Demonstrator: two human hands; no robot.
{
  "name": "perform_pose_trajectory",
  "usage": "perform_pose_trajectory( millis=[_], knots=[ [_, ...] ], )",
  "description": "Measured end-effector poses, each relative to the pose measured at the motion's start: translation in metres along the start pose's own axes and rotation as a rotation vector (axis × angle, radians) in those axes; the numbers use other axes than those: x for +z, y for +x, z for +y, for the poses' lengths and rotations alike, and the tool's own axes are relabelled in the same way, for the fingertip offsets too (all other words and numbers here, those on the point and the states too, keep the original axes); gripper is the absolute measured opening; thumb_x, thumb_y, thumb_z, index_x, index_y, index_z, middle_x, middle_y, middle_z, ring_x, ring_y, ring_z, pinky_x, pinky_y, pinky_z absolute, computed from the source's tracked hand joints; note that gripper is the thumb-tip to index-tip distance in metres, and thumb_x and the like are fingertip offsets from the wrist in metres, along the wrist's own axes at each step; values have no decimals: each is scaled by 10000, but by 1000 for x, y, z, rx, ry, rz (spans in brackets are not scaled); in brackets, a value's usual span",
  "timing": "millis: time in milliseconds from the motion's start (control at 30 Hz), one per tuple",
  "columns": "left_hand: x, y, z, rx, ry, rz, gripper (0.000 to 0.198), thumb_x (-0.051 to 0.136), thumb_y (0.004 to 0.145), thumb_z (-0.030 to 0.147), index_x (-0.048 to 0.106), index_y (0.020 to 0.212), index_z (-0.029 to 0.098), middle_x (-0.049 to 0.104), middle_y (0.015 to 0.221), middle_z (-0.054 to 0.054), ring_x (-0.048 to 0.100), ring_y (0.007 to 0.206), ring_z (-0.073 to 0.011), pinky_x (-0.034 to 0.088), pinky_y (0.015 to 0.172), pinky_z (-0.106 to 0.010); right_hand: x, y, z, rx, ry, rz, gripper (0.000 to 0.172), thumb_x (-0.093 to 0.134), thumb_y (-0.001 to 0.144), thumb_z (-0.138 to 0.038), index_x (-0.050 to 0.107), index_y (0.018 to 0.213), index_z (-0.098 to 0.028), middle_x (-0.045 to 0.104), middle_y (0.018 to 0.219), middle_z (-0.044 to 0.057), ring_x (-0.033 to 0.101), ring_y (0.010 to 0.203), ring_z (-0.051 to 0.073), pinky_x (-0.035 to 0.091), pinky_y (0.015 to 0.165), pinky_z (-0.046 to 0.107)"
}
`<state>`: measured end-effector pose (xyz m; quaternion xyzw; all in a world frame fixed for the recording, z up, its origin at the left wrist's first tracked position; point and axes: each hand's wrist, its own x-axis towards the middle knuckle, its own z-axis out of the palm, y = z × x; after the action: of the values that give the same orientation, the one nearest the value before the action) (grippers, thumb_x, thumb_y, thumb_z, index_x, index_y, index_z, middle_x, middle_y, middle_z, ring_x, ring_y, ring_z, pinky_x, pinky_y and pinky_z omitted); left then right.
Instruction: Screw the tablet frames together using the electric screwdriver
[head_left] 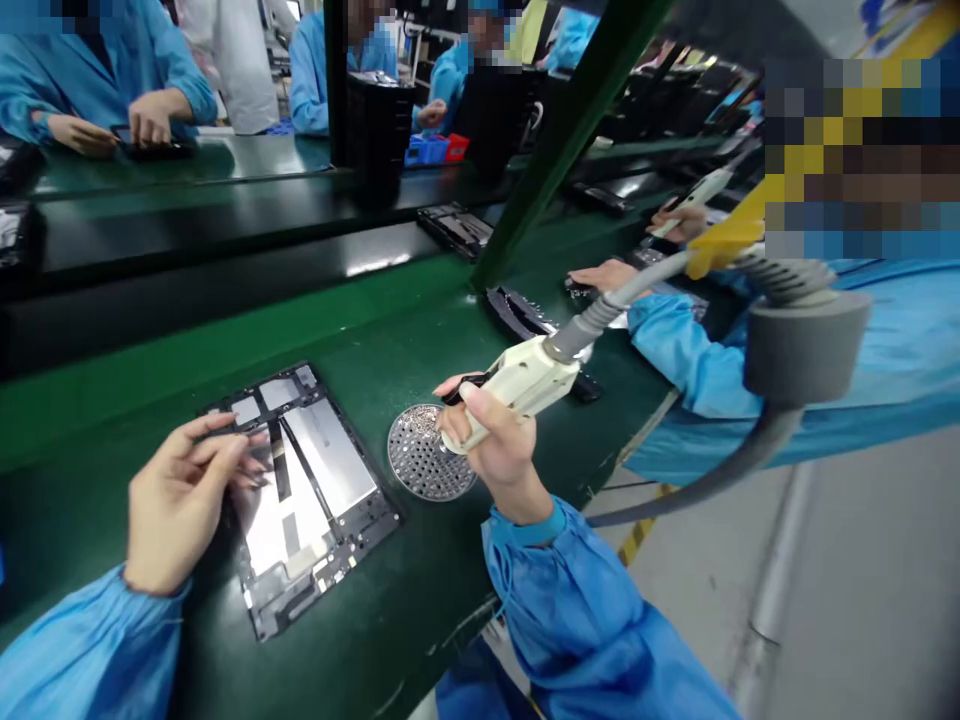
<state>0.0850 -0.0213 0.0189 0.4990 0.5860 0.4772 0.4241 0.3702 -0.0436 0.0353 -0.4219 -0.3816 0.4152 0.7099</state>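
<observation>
My left hand [180,490] is over the left edge of an opened tablet [322,450], thumb and fingers drawn together in a pinch. Whatever sits between those fingertips is too small or clear to make out. The tablet lies flat on the green bench, showing silver panels, a dark ribbon strip and a black frame. My right hand [502,440] is wrapped round a cream electric screwdriver [525,380], with a grey cable at its rear. Its front end points down at a round perforated metal screw tray [431,455], where small screws cluster near the top. Fingers partly hide the tip.
A dark curved tray [521,312] lies beyond the screwdriver. A green post [570,140] slants up from the bench [360,350]. A grey hose [705,490] loops at right, near a co-worker's sleeve [690,350]. Another tablet [456,230] rests on the dark line behind.
</observation>
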Motion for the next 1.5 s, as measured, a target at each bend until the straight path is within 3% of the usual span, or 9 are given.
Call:
perform_pose_trajectory(
  millis=[233,367,533,767,933,1033,1133,1300,1500],
  knots=[
    [-13,19,-1,72,67,157,405,890,715,476,698,914,179,800,950,-50,704,682,-181,591,560,-267,0,0,-2,-16,-59,-27,393,779,782,-494,571,569,-238,441,396,-64,452,407,119,584,598,366],
    [-22,32,-7,74,129,204,311,864,716,380,732,908,174,716,745,12,601,590,-122,504,526,-220,0,0,-1,-20,-72,-12,372,782,784,-522,619,617,-232,431,394,-63,454,402,124,519,515,330],
    [-32,49,-15,13,97,223,337,816,692,354,720,938,145,645,673,28,519,542,-92,432,503,-207,-2,-2,0,40,-64,20,389,830,712,-583,698,702,-217,433,401,-79,391,343,107,379,402,286],
    [-43,64,-27,-95,63,162,430,760,661,515,709,841,129,641,662,-23,515,543,-116,353,476,-226,4,-2,-12,90,-98,-48,362,864,704,-521,781,740,-171,463,397,-35,433,358,116,396,417,275],
    [-46,74,-38,-97,128,107,233,777,720,368,729,734,141,694,667,-36,563,577,-134,437,593,-254,55,-5,-41,11,-31,-227,360,824,744,-568,794,775,-210,475,435,-9,470,407,151,424,433,318],
    [-41,77,-43,-73,197,82,130,765,759,270,743,719,148,731,716,-39,628,661,-156,475,696,-267,96,-7,-38,29,-20,-349,353,833,778,-553,785,805,-204,482,449,-20,470,416,149,429,451,330],
    [-37,79,-46,-51,289,82,100,738,804,211,756,719,162,750,753,-45,660,726,-178,481,758,-283,136,-2,-16,22,-3,-437,379,838,780,-552,758,791,-183,461,420,-50,442,365,130,440,431,324],
    [-35,78,-45,1,393,53,116,735,857,204,779,750,190,782,854,-52,699,855,-205,489,843,-290,196,15,33,39,62,-405,365,838,727,-514,709,694,-175,436,389,-73,443,338,106,485,429,283],
    [-36,80,-43,-20,430,-1,113,721,863,173,807,790,185,800,881,-74,730,881,-238,509,850,-312,241,28,77,90,71,-369,355,827,680,-512,713,674,-177,466,379,-68,427,327,90,485,416,250]
  ],
)
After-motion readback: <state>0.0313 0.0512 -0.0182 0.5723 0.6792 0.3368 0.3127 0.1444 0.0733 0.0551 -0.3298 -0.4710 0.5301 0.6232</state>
